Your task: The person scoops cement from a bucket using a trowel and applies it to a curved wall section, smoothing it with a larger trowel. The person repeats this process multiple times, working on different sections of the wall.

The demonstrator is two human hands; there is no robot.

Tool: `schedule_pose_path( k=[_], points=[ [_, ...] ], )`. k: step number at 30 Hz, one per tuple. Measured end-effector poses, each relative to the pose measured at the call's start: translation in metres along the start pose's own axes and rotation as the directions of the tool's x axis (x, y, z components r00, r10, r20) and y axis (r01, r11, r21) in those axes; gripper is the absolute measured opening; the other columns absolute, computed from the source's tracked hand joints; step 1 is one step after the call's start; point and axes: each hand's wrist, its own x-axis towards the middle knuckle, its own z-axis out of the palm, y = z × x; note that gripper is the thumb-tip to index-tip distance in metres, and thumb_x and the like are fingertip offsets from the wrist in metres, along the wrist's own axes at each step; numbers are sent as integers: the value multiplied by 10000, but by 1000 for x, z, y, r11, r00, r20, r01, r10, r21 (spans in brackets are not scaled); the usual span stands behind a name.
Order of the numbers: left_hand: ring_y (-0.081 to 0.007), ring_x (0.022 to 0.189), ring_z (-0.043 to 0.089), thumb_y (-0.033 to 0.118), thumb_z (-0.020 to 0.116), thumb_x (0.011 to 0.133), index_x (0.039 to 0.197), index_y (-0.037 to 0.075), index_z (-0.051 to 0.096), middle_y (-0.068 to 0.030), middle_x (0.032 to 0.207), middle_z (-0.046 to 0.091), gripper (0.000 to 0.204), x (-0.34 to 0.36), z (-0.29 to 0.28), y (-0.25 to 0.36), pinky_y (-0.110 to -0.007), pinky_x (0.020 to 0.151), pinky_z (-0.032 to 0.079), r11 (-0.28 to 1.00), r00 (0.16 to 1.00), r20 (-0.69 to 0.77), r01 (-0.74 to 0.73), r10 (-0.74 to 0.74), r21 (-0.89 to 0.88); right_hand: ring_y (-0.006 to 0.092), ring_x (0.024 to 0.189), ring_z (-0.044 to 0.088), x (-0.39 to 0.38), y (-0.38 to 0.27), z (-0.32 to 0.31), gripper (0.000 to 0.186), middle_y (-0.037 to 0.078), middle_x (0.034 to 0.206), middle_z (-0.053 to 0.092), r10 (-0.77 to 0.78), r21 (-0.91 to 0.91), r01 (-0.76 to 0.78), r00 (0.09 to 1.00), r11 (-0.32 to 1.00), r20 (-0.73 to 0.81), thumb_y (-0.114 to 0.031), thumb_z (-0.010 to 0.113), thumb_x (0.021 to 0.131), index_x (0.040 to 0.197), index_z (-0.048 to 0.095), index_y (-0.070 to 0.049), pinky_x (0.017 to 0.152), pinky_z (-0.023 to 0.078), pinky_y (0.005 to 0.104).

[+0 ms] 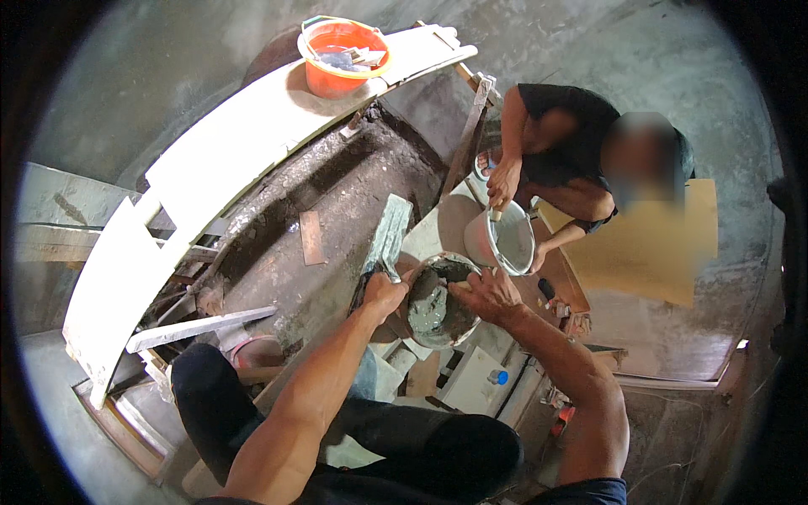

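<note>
My left hand [385, 296] is closed round the handle of a plastering trowel [389, 229]. Its long rectangular blade points away from me, smeared with pale grey mortar. To its right, a round bucket [461, 343] stands between my hands, holding wet grey-green mortar [427, 305]. Over the far right side of this bucket, my right hand [491, 295] has its fingers bent round a tool with a pale handle [459, 288]. The working end of that tool cannot be made out against the mortar.
A co-worker [564, 135] crouches at the right, one hand holding a brush-like tool in a white bucket [481, 240]. An orange bucket [341, 84] of tools sits on a long curved white panel [227, 147]. Below lies a rough pit [278, 215]; a white box [471, 383] stands near my knees.
</note>
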Motion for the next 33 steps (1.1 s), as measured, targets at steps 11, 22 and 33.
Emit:
schedule_pose_path(
  k=[11, 22, 33],
  points=[
    [-420, 918, 749, 425, 702, 860, 931, -101, 744, -315, 917, 730, 532, 6, 6, -16, -481, 816, 575, 991, 999, 22, 25, -28, 133, 388, 887, 746, -34, -33, 68, 400, 196, 989, 735, 473, 99, -572, 753, 814, 458, -330, 581, 971, 1353, 626, -222, 783, 579, 556],
    [-412, 1001, 735, 415, 702, 855, 1010, -94, 737, -308, 1034, 732, 533, -2, 3, -6, -466, 878, 564, 992, 999, -30, 17, -14, 124, 356, 824, 753, -2, -21, -6, 226, 135, 900, 756, 344, 54, -372, 898, 927, 273, -174, 601, 931, 1119, 712, -119, 665, 571, 505],
    [-414, 1033, 718, 406, 756, 869, 1034, -163, 692, -340, 1061, 713, 596, -3, 26, 1, -479, 866, 551, 989, 974, -177, 135, -142, -54, 294, 780, 759, 15, -10, 78, 285, 181, 903, 771, -122, 262, -181, 553, 948, 824, -267, 612, 910, 893, 776, -34, 672, 594, 441]
  ],
)
